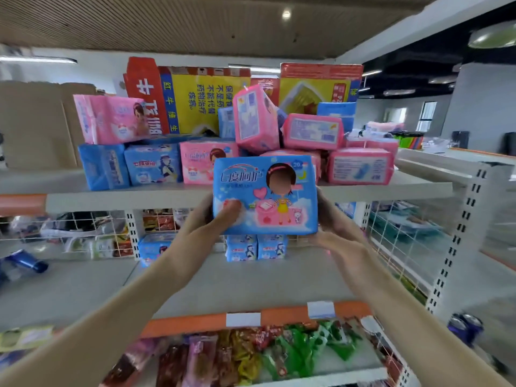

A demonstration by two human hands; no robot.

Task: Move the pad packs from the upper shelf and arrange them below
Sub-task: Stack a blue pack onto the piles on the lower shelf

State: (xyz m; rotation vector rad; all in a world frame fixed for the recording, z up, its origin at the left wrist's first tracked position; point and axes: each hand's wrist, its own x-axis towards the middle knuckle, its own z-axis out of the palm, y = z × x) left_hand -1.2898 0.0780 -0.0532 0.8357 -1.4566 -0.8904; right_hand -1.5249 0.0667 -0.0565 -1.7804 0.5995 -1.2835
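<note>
Blue pack upright, face out, before upper shelf edge. Left hand grips left side, thumb on front; right hand wraps right edge. Two-handed hold likely for squaring beside standing packs on lower shelf.
</note>
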